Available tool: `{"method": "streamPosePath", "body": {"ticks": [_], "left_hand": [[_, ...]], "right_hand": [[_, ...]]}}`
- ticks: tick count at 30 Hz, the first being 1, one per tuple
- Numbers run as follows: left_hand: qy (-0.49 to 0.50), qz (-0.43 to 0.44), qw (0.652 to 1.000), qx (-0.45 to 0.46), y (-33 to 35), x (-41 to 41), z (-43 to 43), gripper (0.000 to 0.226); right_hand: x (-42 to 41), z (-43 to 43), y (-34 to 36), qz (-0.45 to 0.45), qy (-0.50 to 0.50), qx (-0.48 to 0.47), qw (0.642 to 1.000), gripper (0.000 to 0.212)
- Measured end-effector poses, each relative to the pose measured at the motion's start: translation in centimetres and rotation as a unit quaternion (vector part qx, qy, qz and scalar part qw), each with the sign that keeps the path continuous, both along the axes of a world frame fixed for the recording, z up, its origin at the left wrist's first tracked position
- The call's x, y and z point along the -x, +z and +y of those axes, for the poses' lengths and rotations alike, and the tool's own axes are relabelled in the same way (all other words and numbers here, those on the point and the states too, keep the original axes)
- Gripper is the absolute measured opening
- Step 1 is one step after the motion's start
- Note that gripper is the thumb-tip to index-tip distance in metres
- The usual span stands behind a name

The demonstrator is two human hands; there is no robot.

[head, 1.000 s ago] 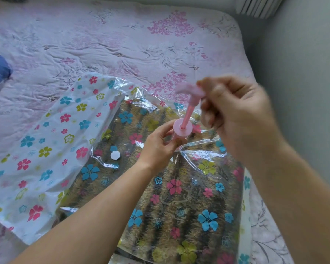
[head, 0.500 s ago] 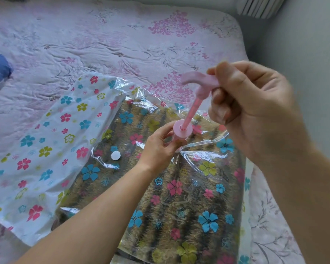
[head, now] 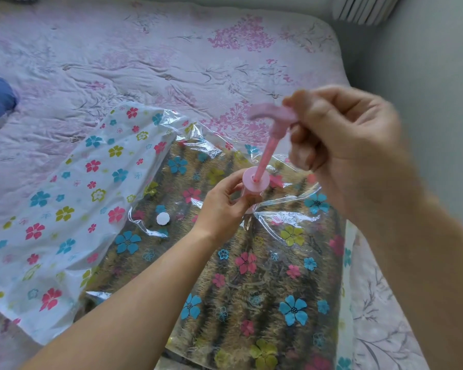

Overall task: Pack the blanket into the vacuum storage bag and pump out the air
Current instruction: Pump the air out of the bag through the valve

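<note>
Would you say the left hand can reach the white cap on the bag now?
Probably yes: the white cap lies uncovered on the vacuum bag just beside the left hand, though that hand grips the pink pump.

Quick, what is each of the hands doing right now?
Left hand: closed around the pink pump barrel.
Right hand: closed around the pump handle.

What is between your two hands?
In the head view, the pump's pink rod runs from the handle in the right hand down to the barrel the left hand holds.
</note>
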State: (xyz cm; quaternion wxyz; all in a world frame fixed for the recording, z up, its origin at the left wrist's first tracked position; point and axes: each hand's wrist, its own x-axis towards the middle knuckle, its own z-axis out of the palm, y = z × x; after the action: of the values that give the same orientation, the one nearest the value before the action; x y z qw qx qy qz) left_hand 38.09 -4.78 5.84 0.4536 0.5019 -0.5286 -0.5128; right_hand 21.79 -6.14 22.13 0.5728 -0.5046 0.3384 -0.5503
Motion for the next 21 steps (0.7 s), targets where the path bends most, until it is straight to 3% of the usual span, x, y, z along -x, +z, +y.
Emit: {"method": "streamPosePath", "body": {"ticks": [3, 7, 10, 13, 18, 21], "left_hand": [[0.002, -0.001, 1.0, 0.001, 0.0, 0.1, 0.1, 0.041], [0.011, 0.021, 1.0, 0.002, 0.0, 0.1, 0.2, 0.035], [0.007, 0.021, 1.0, 0.001, -0.1, 0.0, 0.1, 0.029], [0.006, 0.022, 1.0, 0.006, 0.0, 0.0, 0.1, 0.037], [0.002, -0.005, 1.0, 0.004, -0.2, 0.1, 0.1, 0.04], [0.003, -0.005, 1.0, 0.008, -0.1, 0.2, 0.1, 0.041]], "right_hand": [[0.1, 0.1, -0.8, -0.037, 0.01, -0.007, 0.999, 0.017], [-1.4, 0.5, -6.4, 0.133, -0.04, -0.13, 0.982, 0.016], [-1.5, 0.4, -7.3, 0.174, -0.041, -0.173, 0.969, 0.015], [-1.0, 0.3, -4.3, 0.134, -0.024, -0.098, 0.986, 0.018], [0.3, 0.0, 0.9, -0.02, 0.001, 0.009, 1.0, 0.017], [-0.5, 0.0, -2.0, 0.039, -0.025, -0.039, 0.998, 0.018]]}}
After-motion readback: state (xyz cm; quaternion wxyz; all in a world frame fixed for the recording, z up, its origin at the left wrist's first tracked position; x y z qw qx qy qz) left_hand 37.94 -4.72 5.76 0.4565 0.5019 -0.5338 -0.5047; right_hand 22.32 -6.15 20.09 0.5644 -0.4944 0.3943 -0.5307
